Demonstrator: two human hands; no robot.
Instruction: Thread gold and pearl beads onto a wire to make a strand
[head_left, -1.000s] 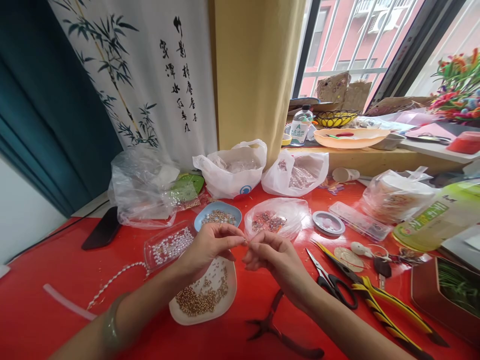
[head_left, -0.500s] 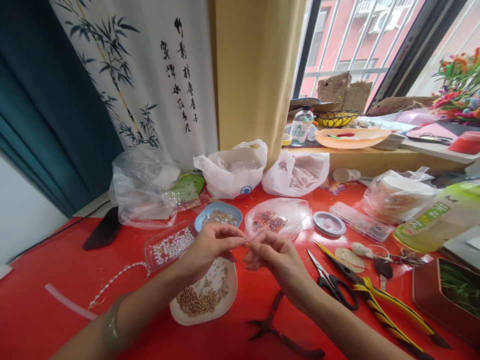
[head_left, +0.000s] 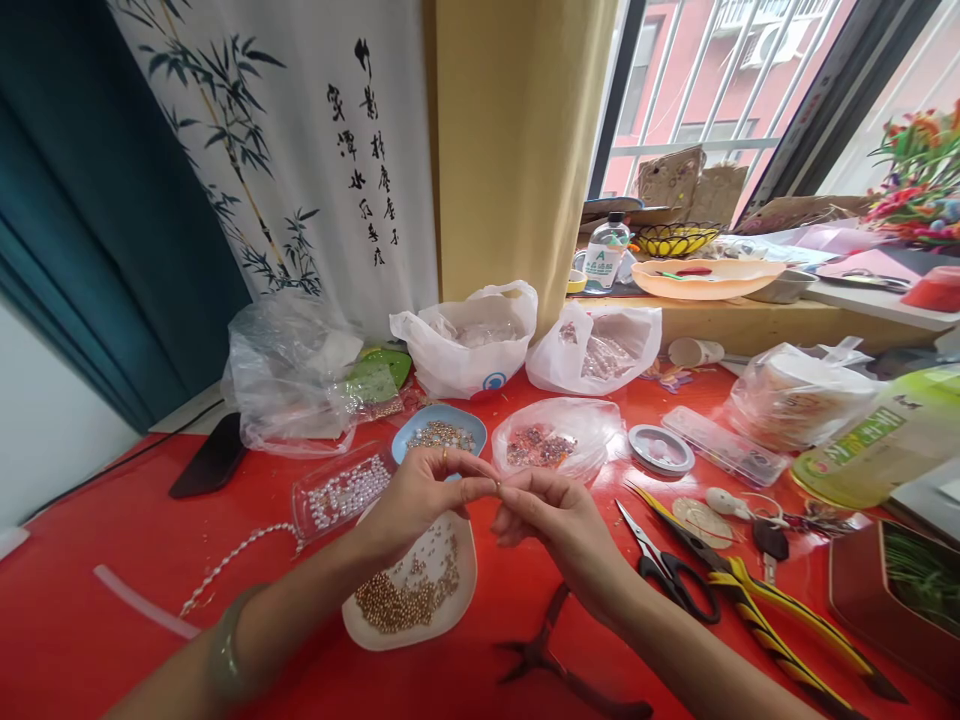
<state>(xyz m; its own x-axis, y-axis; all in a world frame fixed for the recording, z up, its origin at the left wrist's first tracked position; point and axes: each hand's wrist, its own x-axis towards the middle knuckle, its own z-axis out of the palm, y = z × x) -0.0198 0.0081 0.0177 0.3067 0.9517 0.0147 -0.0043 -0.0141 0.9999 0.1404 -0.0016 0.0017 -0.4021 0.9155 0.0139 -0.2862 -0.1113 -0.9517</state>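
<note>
L hand (head_left: pixel 427 492) & R hand (head_left: pixel 553 508) meet mid-frame, thumb + index of each pinched narrow on a tiny piece (head_left: pixel 498 486) btwn the fingertips, too small to ID; L hand overlaps far edge of white dish (head_left: pixel 468 592) w/ gold beads (head_left: pixel 401 606), lower ctr; blue dish (head_left: pixel 400 437) of mixed beads beyond, ctr; pearly beads (head_left: pixel 349 490) in clear tray & bead strand (head_left: pixel 234 555) left of ctr; dark pliers (head_left: pixel 536 655) btm ctr; scissors (head_left: pixel 666 568) & yellow-black pliers (head_left: pixel 739 578) lower right

Close head-worn view, forward and down onto left hand (head_left: pixel 426 495) and right hand (head_left: pixel 553 512).
</note>
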